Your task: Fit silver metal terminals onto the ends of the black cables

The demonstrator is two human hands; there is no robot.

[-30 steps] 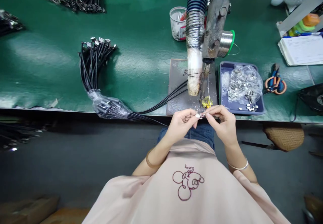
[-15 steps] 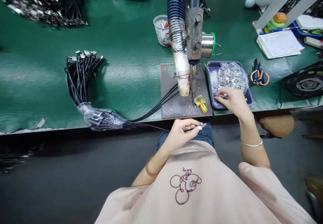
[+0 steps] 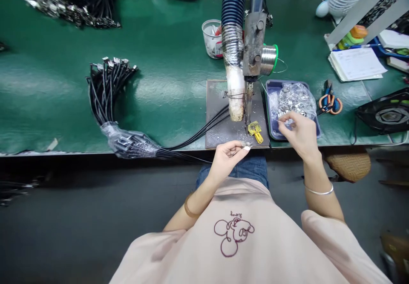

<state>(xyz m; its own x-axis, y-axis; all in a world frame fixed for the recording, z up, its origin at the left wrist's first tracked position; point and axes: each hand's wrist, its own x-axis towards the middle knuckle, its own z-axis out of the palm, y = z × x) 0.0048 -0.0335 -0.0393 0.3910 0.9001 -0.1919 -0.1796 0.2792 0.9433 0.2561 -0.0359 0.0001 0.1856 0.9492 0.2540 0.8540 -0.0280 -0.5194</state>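
Note:
My left hand (image 3: 225, 160) is closed on a black cable at the front edge of the mat, its small metal connector (image 3: 248, 146) sticking out past the fingertips. Over the blue tray (image 3: 274, 137), my right hand (image 3: 300, 134) pinches a thin solder wire. That wire runs back toward the solder spool (image 3: 270, 59) with green flanges. A soldering iron (image 3: 248, 105) points down at the dark mat (image 3: 220, 134), next to a yellow piece (image 3: 256, 131). Bagged small metal parts (image 3: 295, 98) lie in the tray. A plastic-wrapped cable bundle (image 3: 131, 143) rests on the left.
A ribbed extraction hose (image 3: 234, 2) hangs beside the iron. Behind it stands a plastic cup (image 3: 211, 41). Orange-handled cutters (image 3: 330, 102), a black fan (image 3: 383, 111) and papers (image 3: 358, 63) lie to the right. More cables (image 3: 70, 2) are piled at the back left.
My left hand has risen slightly with the cable end, from below the table edge to the mat's front edge. My right hand stays over the tray, the solder wire now plainer at its fingertips.

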